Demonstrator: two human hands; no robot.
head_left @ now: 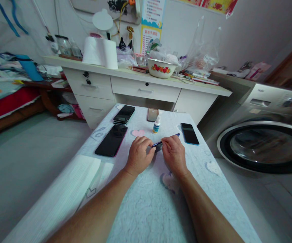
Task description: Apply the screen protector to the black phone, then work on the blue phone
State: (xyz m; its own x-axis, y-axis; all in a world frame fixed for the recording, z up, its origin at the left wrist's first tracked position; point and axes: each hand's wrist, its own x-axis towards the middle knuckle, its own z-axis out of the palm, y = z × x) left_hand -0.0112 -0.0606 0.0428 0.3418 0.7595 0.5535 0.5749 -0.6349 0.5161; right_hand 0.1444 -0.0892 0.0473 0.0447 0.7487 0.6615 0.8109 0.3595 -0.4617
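Observation:
Both hands meet over the middle of the cloth-covered table. My left hand (140, 154) pinches the left end of a thin dark blue item (157, 144), which may be a pen. Around the same item, near its middle, the fingers of my right hand (174, 153) are closed; its blue tip sticks out past them. A small dark patch shows below it between the hands. Just beyond stands a white spray bottle (156, 125) with a blue label. A large black phone (111, 140) lies left of my hands, and a blue-edged phone (190, 133) lies to the right.
Stacked phones (124, 114) lie at the table's far left, and another phone (152, 114) near its far edge. White folded material (72, 182) covers the near left side. Behind is a white desk (146, 89) with a flowered bowl (161, 68). A washing machine (264, 135) stands at right.

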